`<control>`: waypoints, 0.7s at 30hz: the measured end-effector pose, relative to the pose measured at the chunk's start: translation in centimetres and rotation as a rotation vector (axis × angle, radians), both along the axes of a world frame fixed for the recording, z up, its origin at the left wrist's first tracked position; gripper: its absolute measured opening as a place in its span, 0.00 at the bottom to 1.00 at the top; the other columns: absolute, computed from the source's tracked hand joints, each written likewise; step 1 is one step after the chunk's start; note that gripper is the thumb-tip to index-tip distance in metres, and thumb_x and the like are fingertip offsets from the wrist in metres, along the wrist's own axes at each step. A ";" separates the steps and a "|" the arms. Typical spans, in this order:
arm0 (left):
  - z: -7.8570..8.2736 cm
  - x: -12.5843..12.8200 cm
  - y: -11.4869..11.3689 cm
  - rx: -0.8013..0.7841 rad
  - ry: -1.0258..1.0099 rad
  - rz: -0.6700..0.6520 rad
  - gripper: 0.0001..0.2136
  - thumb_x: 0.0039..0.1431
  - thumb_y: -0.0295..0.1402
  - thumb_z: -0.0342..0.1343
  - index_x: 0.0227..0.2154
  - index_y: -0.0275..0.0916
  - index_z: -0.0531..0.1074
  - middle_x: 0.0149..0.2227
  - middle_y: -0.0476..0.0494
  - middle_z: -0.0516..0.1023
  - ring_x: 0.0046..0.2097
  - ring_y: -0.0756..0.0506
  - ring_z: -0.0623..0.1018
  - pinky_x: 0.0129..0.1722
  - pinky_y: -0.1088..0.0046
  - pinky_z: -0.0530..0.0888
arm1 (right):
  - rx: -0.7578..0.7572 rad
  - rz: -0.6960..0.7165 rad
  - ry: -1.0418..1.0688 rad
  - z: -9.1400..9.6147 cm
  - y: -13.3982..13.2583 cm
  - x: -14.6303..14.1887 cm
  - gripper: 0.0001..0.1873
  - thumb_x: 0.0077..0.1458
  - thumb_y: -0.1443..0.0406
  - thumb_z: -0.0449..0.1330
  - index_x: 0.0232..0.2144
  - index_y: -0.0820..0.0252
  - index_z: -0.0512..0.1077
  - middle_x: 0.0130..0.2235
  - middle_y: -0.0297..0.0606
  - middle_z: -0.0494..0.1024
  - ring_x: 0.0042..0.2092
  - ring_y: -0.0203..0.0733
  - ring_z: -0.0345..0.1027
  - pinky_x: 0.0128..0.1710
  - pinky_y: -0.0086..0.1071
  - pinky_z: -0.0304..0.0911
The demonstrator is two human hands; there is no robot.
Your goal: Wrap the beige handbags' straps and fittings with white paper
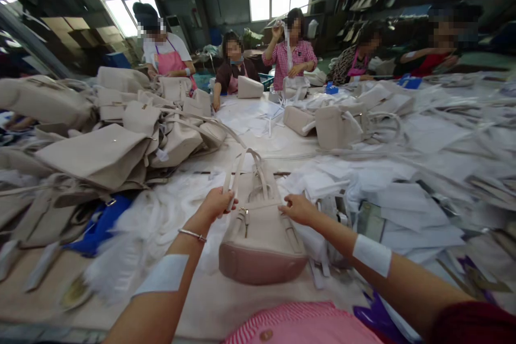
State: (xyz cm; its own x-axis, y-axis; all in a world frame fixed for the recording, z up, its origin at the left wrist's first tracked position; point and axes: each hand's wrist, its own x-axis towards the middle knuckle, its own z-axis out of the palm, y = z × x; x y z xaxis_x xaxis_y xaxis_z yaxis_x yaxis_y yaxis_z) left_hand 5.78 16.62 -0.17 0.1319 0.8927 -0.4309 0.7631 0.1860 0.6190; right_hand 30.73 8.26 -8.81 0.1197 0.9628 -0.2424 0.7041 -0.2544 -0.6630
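A beige handbag [260, 236] with a pinkish base stands tilted on the table in front of me, its two handles up. My left hand [217, 203] is closed round the left handle near the bag's top edge. My right hand [297, 208] rests against the bag's right upper side, fingers curled on it. A thin bracelet circles my left wrist, and white patches sit on both forearms.
A heap of finished beige bags [121, 134] fills the left of the table. White paper sheets [403, 209] and wrapping cover the right side. A blue piece [99, 226] lies at the left. Several seated people [292, 51] work at the far edge with more bags [334, 126].
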 end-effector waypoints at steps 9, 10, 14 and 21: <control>-5.6 4.4 -3.0 0.292 0.004 -0.372 0.10 0.57 0.37 0.53 0.30 0.39 0.76 0.31 0.40 0.79 0.37 0.42 0.77 0.41 0.65 0.70 | -0.041 -0.055 -0.028 -2.9 -5.9 -2.2 0.08 0.45 0.62 0.59 0.23 0.61 0.73 0.26 0.37 0.75 0.30 0.38 0.64 0.30 0.30 0.51; -6.4 5.2 -3.9 0.132 -0.104 -0.379 0.11 0.56 0.39 0.54 0.24 0.39 0.76 0.26 0.41 0.78 0.32 0.43 0.76 0.37 0.66 0.70 | -0.043 -0.061 0.042 -2.9 -6.1 -2.4 0.08 0.46 0.62 0.59 0.22 0.62 0.73 0.24 0.36 0.74 0.29 0.38 0.63 0.29 0.30 0.51; -8.5 6.8 -7.3 -0.239 -0.369 -0.334 0.19 0.58 0.47 0.50 0.23 0.37 0.75 0.22 0.42 0.76 0.25 0.44 0.74 0.29 0.67 0.71 | -0.008 -0.107 0.454 -2.8 -7.1 -3.4 0.08 0.46 0.64 0.57 0.20 0.62 0.71 0.22 0.32 0.70 0.27 0.35 0.61 0.27 0.28 0.52; -8.7 6.4 -9.6 -0.368 -0.893 0.199 0.18 0.47 0.41 0.64 0.38 0.35 0.72 0.31 0.43 0.78 0.31 0.46 0.77 0.33 0.70 0.74 | -0.111 -0.047 0.877 -2.7 -8.3 -5.7 0.09 0.49 0.63 0.57 0.21 0.61 0.70 0.17 0.28 0.66 0.20 0.32 0.57 0.22 0.27 0.51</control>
